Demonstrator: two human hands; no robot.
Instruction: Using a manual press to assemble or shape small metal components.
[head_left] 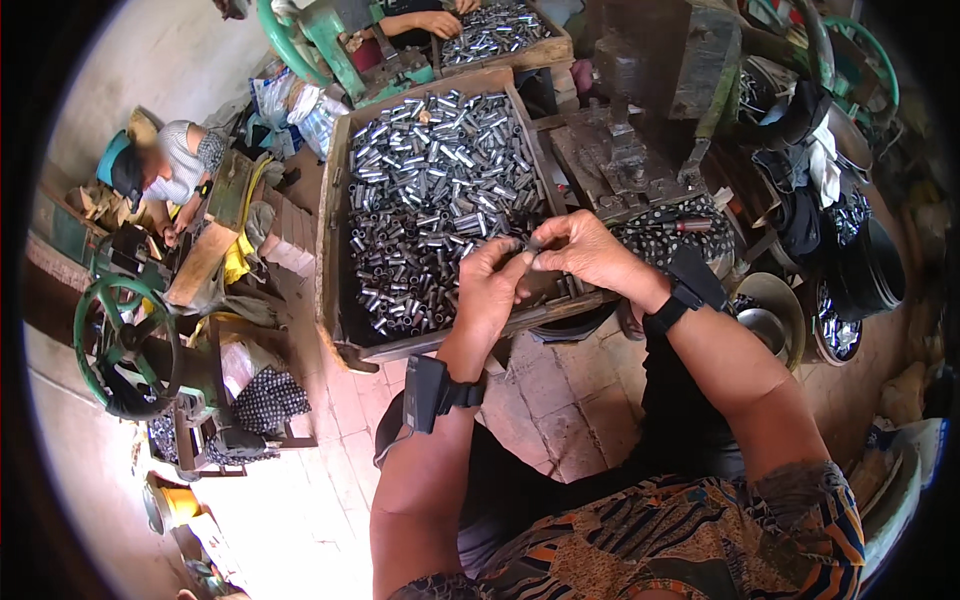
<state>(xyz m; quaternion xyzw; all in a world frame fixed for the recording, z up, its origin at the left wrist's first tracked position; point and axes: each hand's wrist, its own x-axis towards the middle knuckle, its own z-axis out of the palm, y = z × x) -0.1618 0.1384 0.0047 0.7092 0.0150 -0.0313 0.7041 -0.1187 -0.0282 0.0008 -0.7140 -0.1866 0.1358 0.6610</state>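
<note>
A wooden tray [332, 215] in front of me is heaped with several short shiny metal tubes [430, 190]. My left hand [490, 290] and my right hand [585, 250] meet over the tray's near right corner. Together the fingertips pinch one small metal tube [527, 244] between them. Both wrists carry black strapped devices.
A dark metal press [630, 150] stands right of the tray. A second tray of tubes [495, 30] lies at the top, with another person's hand on it. A seated person [170, 165] works at the left by a green handwheel [125, 330]. Metal bowls [780, 310] sit at the right.
</note>
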